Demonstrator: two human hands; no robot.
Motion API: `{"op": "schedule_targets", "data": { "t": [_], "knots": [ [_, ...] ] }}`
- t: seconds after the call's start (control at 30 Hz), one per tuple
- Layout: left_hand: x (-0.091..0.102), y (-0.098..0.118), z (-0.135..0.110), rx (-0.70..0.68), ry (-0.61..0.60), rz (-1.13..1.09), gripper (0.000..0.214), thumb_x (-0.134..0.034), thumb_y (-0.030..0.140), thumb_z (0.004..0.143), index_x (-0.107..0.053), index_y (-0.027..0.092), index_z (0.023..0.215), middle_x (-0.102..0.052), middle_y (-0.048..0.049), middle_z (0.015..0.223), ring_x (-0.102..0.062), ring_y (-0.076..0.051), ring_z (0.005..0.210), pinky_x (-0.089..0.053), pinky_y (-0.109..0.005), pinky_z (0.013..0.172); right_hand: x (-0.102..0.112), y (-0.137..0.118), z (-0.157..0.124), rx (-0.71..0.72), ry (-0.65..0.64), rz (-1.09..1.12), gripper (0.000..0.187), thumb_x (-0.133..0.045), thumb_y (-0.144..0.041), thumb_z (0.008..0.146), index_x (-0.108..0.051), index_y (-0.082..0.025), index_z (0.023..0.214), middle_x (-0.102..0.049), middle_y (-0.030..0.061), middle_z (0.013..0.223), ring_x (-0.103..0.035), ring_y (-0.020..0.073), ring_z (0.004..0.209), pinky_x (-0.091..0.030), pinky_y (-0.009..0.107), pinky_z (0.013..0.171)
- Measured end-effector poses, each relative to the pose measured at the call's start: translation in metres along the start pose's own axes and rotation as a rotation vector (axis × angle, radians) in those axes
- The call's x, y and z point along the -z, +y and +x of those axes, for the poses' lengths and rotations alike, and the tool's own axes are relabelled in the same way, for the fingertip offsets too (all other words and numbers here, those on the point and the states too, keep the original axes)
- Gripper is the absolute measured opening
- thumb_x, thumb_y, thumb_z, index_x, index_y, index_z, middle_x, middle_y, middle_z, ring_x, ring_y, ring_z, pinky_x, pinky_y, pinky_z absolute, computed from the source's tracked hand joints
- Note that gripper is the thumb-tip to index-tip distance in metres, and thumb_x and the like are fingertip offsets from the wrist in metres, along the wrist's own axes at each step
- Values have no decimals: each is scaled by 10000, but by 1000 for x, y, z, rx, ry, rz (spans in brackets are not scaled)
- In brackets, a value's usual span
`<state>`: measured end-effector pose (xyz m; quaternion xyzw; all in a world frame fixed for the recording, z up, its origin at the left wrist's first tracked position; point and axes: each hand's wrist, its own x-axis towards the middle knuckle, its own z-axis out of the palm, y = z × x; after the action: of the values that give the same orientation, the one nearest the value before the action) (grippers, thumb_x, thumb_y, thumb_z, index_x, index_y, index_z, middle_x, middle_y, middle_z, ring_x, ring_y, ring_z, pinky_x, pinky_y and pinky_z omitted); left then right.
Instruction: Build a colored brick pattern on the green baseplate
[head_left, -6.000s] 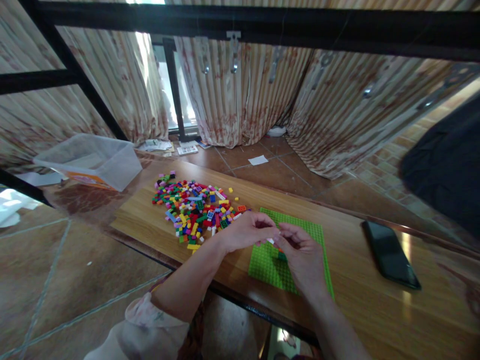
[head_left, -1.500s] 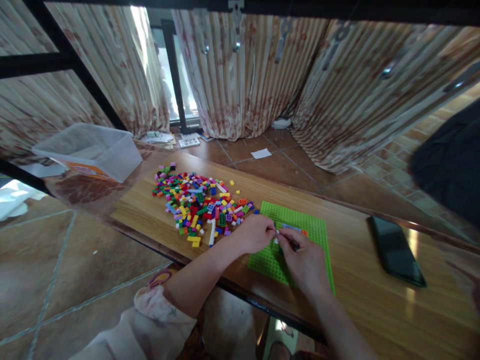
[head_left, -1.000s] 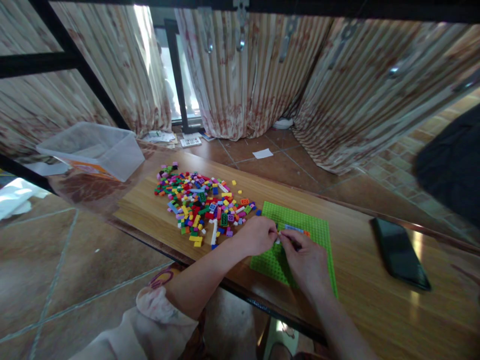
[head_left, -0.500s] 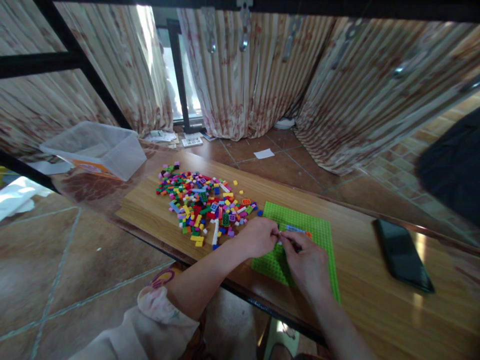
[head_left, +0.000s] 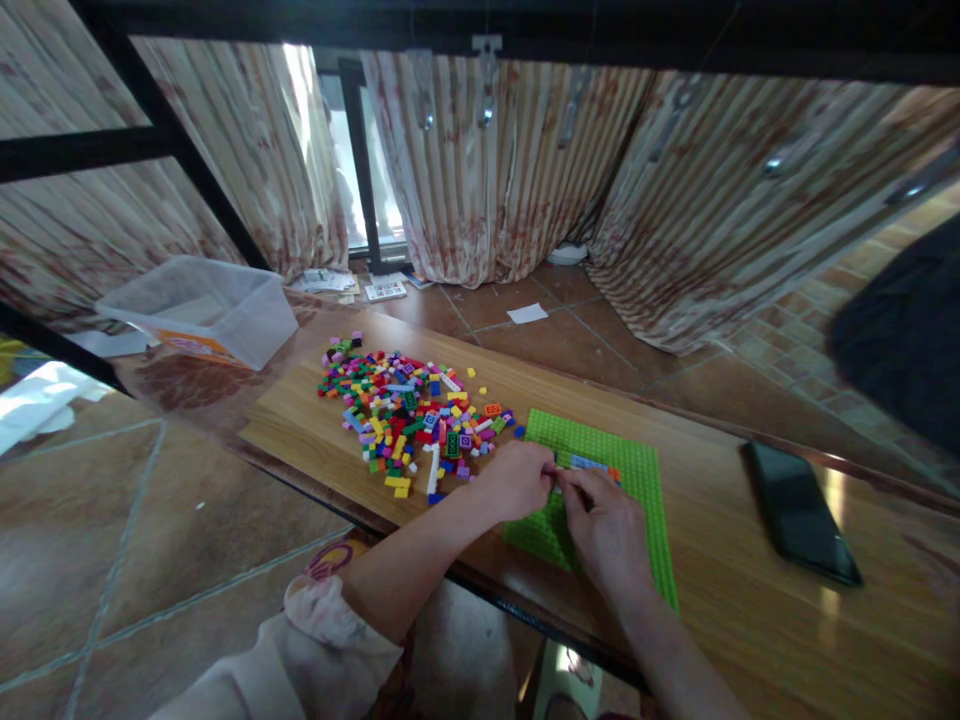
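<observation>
Box [head_left: 202,310] of clear plastic sits in the upper left of the frame, on the corner of the wooden table [head_left: 750,620]. Right of it, a big pile of little coloured bricks [head_left: 409,415] lies spread out on the wood. Just right of the pile is the left hand [head_left: 517,480], curled up, with its thumb and first finger pinched together. The right hand [head_left: 607,525] meets it from the lower right, and its fingers are pinched too. Both hands seem to grip one small brick [head_left: 556,479] between their tips, right in the middle of the frame. It is too tiny to tell its colour or shape. The small brick sits low over the left part of the green board [head_left: 585,438], and both hands are just as near to it. A short row of bricks [head_left: 592,464], blue and orange, is stuck on the board just right of the fingertips and runs left to right. A black phone [head_left: 799,510] lies flat far over on the right, well apart from the hands.
</observation>
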<state>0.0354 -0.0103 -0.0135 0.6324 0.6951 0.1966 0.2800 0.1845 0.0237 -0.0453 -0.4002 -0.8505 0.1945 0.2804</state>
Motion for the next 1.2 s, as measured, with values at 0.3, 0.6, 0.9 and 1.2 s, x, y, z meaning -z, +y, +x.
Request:
{"op": "schedule_targets", "data": {
  "t": [0.3,0.6,0.9,1.2],
  "knots": [
    [8,-3,-2,-31,-22,-51,247,-471,147,833,-713,135,783,-687,-47,722,-588,-140,666,-398,-231,606,2,-1,1,-84,55,139,255,-486,-318,901,-717,-208,897,-742,62,906,-678,203,820,-496,323,758],
    [10,-3,2,8,-64,-151,246,-553,297,836,-733,131,808,-675,-28,674,-568,-127,609,-360,-221,547,25,5,8,-260,251,210,316,-501,-406,888,-716,-187,964,-744,83,903,-683,213,789,-520,328,733],
    [3,1,4,68,-35,-136,194,-594,246,806,-750,132,828,-714,-46,730,-586,-134,631,-392,-227,574,26,2,4,-223,219,195,316,-506,-406,889,-722,-185,956,-747,86,919,-687,213,806,-524,328,743],
    [-7,4,1,116,40,-63,231,-575,292,830,-750,151,881,-724,-68,794,-620,-169,706,-451,-265,677,21,3,5,-229,214,214,336,-504,-424,886,-724,-177,942,-747,103,940,-686,222,823,-525,332,756]
  ]
}}
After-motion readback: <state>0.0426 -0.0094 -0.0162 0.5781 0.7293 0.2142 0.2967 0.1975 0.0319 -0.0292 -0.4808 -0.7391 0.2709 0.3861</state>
